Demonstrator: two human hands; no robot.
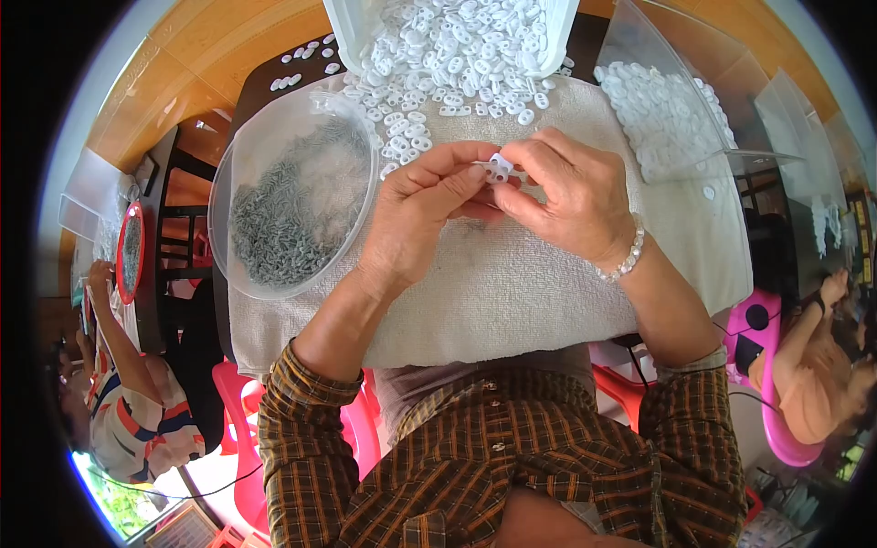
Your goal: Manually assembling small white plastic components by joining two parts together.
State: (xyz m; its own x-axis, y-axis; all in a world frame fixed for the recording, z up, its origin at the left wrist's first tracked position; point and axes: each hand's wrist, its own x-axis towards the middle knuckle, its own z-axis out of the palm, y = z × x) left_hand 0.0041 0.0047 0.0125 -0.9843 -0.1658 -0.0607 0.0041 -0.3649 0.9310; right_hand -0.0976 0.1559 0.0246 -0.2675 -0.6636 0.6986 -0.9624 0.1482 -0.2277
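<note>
Over the middle of the table, my left hand (422, 203) and my right hand (574, 194) meet around a small white plastic piece with holes (498, 170). Left thumb and fingers pinch it from one side. The right thumb and fingers close in on its other side; whether a screw is also between them is hidden. To the left of my left hand stands a round clear tub (219, 239) holding many small grey screws (274, 219). Beyond my hands, many loose white two-hole oval pieces (406, 137) spill onto the towel from a tipped white bin (565, 41).
A pale towel (512, 292) covers the dark table. At the far right, a clear box (731, 100) lies with more white pieces (662, 119). A few pieces (286, 82) sit at the back left. People sit at left (137, 402) and right (813, 374).
</note>
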